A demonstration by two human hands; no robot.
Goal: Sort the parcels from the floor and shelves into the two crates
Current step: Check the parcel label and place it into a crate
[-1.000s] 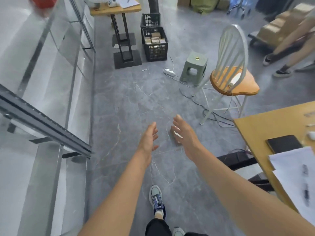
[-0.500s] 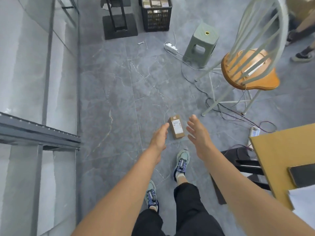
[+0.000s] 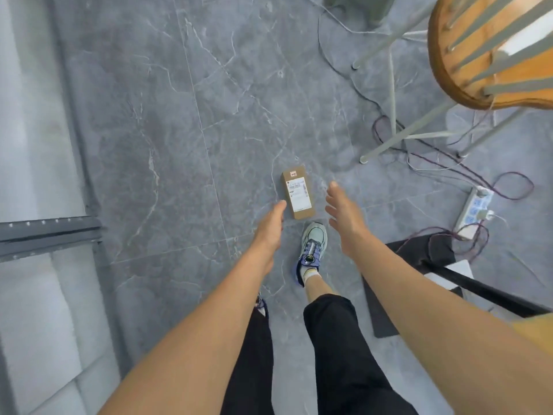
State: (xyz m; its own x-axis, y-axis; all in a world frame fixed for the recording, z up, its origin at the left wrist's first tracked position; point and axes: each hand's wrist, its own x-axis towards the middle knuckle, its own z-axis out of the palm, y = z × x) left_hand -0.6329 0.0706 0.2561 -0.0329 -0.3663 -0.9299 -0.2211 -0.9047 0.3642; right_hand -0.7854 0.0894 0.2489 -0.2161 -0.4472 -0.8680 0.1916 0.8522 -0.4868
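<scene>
A small brown cardboard parcel (image 3: 298, 193) with a white label lies flat on the grey tiled floor, just ahead of my right shoe. My left hand (image 3: 269, 230) reaches down on the parcel's left, fingers straight, its tips close to the box's near left corner. My right hand (image 3: 344, 212) is stretched out on the parcel's right, fingers relaxed, a small gap from the box. Neither hand holds anything. No crate is in view.
A wooden-seated chair (image 3: 490, 55) with pale legs stands at the upper right, over tangled cables. A white power strip (image 3: 474, 211) lies right of the parcel. A black table base (image 3: 466, 280) is at the right. A grey metal shelf rail (image 3: 48, 235) juts in at the left.
I have stepped forward and looked further down. The parcel came into view between my hands and now lies close to them; the crates and stool have slid out of view.
</scene>
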